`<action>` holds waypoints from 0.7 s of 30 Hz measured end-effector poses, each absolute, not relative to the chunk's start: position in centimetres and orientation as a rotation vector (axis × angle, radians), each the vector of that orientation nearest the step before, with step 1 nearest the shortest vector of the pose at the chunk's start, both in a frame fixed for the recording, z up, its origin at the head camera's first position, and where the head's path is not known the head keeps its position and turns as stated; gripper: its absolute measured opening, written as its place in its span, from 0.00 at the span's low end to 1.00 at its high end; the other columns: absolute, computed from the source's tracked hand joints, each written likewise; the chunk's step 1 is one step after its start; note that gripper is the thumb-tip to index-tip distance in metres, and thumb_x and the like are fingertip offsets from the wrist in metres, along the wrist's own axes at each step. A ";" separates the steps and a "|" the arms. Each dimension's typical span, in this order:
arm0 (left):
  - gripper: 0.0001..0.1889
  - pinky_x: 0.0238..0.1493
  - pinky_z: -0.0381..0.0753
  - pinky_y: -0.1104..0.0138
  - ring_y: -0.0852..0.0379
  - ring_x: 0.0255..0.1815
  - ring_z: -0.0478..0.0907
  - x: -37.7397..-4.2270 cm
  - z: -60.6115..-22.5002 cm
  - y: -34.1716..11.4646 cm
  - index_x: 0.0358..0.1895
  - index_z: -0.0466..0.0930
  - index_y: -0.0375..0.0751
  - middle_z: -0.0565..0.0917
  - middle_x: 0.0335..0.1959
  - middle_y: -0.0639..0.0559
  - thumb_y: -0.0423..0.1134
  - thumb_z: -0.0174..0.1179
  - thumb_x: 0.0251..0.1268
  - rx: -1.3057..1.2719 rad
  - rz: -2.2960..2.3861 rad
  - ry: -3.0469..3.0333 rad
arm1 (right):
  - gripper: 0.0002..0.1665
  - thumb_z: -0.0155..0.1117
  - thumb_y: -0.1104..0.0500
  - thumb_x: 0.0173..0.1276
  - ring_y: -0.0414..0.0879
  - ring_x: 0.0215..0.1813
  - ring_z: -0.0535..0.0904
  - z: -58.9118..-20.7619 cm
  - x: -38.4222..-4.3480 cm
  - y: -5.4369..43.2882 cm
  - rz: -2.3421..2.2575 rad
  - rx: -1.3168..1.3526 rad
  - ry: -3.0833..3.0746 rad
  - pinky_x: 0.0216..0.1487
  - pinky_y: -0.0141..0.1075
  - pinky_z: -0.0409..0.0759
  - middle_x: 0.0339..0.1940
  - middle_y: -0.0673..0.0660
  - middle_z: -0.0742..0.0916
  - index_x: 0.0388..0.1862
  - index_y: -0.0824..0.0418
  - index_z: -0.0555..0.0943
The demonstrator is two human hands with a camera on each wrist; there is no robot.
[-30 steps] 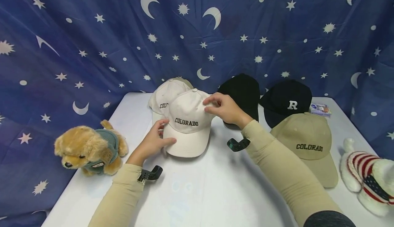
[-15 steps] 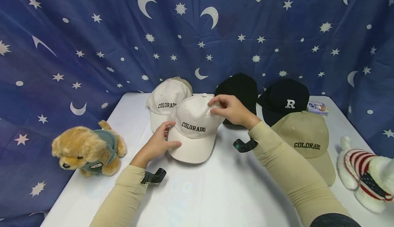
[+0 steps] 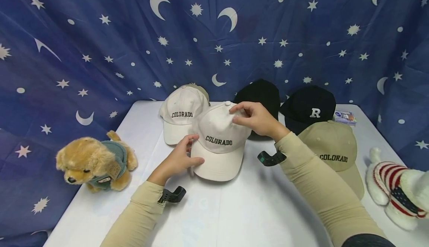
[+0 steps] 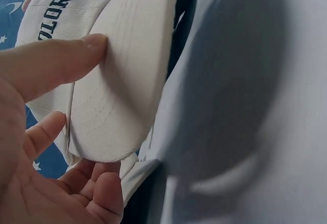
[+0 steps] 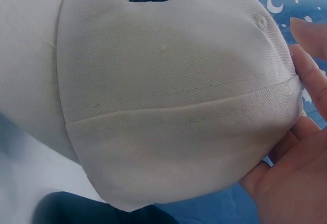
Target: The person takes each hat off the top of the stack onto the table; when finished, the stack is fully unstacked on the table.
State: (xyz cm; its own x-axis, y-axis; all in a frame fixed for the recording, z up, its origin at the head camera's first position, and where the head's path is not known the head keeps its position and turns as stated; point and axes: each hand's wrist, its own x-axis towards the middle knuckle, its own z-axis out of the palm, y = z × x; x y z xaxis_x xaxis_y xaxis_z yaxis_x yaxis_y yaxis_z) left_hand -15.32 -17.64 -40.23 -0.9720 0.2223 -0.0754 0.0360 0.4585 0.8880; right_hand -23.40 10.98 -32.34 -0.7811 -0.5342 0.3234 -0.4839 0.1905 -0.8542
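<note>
Both hands hold an off-white baseball cap (image 3: 219,126) with COLORADO in dark letters, its brim towards me. My left hand (image 3: 179,159) grips the cap's left side at the brim. In the left wrist view its thumb lies on top of the brim (image 4: 127,75), with fingers beneath. My right hand (image 3: 259,118) holds the crown at its upper right; the right wrist view shows its fingers (image 5: 311,78) at the crown's edge, some hidden behind the cloth. A second off-white COLORADO cap (image 3: 182,105) stands just behind to the left, with part of a tan cap (image 3: 202,89) behind it.
On the white table (image 3: 207,217), a black cap (image 3: 261,90) and a dark cap with an R (image 3: 311,101) stand at the back. A tan COLORADO cap (image 3: 335,142) and white plush toy (image 3: 388,187) are right, a small packet (image 3: 345,117) behind. A plush dog (image 3: 97,161) sits left.
Both hands have carried the off-white cap to the right and a little towards me, uncovering more of the second off-white cap behind it. Their hold looks the same.
</note>
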 end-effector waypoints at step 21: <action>0.41 0.40 0.76 0.63 0.50 0.46 0.74 -15.0 -40.8 -14.5 0.73 0.62 0.41 0.67 0.61 0.39 0.33 0.73 0.55 0.337 1.541 2.437 | 0.15 0.68 0.67 0.66 0.46 0.38 0.75 -31.9 -22.6 15.0 -1.577 -0.962 2.495 0.39 0.29 0.74 0.42 0.62 0.85 0.51 0.69 0.83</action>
State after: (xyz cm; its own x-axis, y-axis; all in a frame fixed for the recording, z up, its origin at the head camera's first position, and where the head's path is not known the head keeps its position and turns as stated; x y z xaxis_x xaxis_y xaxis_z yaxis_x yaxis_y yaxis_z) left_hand -15.00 -14.48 -40.81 -0.9450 0.3179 -0.0769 0.0668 0.4176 0.9062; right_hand -22.60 14.99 -31.92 -0.8073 -0.5169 0.2847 -0.4791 0.2924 -0.8276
